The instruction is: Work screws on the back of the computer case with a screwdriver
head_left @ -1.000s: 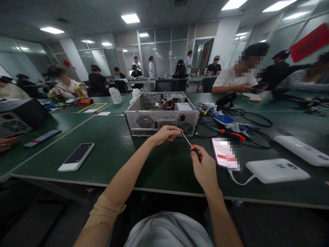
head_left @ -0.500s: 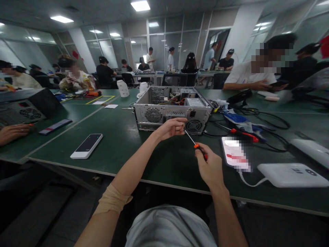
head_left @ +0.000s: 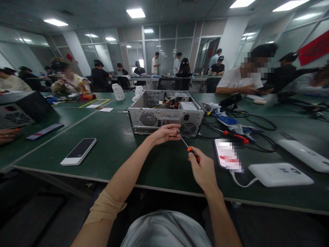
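Note:
My right hand (head_left: 203,166) is wrapped round the red-and-black handle of a screwdriver (head_left: 185,143), its thin shaft slanting up and left. The screwdriver's tip reaches the fingertips of my left hand (head_left: 167,134), which are pinched together. Something small and dark shows between those fingers, too small to name. Just behind my hands lies an open computer case (head_left: 167,116), its rear panel with vents and a fan grille facing me. Its top is uncovered, showing cables and a power supply box (head_left: 189,105) inside.
A white handheld device (head_left: 79,151) lies on the green table to the left. On the right are a lit phone (head_left: 227,154), a white power bank (head_left: 280,174), another screwdriver (head_left: 235,136), black cables and blue-white gloves (head_left: 231,122). Other people sit around the tables.
The view has shifted slightly, so the table and case appear a little further left. My left fingertips have closed more at the screwdriver's tip; my right hand keeps its grip.

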A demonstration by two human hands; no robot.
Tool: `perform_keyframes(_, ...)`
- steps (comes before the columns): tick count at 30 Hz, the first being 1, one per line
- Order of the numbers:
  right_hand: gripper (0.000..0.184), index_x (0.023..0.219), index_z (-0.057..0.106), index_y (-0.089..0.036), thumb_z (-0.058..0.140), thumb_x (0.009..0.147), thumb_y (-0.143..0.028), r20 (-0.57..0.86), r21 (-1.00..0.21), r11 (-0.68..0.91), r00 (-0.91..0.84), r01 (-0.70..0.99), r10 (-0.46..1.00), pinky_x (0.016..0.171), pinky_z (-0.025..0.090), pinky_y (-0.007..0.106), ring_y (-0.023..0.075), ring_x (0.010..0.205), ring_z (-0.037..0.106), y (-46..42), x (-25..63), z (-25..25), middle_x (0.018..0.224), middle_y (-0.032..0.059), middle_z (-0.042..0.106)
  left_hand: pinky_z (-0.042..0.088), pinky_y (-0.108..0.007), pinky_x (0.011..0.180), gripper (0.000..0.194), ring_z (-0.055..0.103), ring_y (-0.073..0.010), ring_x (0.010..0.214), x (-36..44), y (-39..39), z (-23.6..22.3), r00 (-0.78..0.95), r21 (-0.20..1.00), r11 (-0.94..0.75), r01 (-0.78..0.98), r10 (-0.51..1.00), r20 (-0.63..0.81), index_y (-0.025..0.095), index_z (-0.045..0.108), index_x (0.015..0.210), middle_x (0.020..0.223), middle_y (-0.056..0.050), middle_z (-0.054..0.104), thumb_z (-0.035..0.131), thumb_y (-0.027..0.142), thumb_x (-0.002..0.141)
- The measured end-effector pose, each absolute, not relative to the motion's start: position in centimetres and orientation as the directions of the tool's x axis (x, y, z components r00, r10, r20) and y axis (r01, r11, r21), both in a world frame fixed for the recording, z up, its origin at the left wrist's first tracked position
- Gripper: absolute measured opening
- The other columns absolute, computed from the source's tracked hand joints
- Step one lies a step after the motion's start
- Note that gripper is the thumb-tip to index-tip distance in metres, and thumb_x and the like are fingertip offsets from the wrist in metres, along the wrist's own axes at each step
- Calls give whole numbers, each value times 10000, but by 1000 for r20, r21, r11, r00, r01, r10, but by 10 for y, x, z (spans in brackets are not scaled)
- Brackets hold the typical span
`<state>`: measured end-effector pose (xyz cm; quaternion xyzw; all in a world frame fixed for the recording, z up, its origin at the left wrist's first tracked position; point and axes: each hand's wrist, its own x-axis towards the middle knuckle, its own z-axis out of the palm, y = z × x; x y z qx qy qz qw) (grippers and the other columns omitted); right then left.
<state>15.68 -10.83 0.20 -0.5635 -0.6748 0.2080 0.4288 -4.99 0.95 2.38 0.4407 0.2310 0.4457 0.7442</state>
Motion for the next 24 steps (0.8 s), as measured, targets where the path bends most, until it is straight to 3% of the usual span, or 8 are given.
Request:
perform_keyframes(5, 462, 1204, 704, -157, 449, 918, -414, 328, -758, 271, -12, 593, 945, 849, 507, 376, 259, 874, 717, -108, 156, 3, 922, 110, 767, 561, -464, 973, 307, 736, -148, 738, -50, 11, 20, 464, 879, 210, -427, 886, 14, 136, 704, 1068, 864, -25, 730, 674, -9, 800)
perform_keyframes(14, 475, 1240, 690, -153, 432, 934, -409, 320, -749, 264, -17, 607, 947, 861, 498, 372, 251, 871, 711, -108, 156, 1, 923, 109, 763, 568, -459, 953, 266, 746, -156, 734, -48, 14, 16, 475, 897, 209, -389, 880, 2, 128, 710, 1042, 878, -29, 731, 666, -6, 816)
perform_keyframes(24, 471, 1218, 702, -157, 428, 937, -417, 307, -760, 255, -15, 598, 952, 757, 499, 339, 233, 768, 696, -111, 155, 3, 854, 92, 758, 547, -468, 995, 285, 750, -159, 756, -50, 12, 14, 488, 894, 217, -391, 873, 2, 137, 717, 1046, 872, -23, 740, 722, 15, 790)
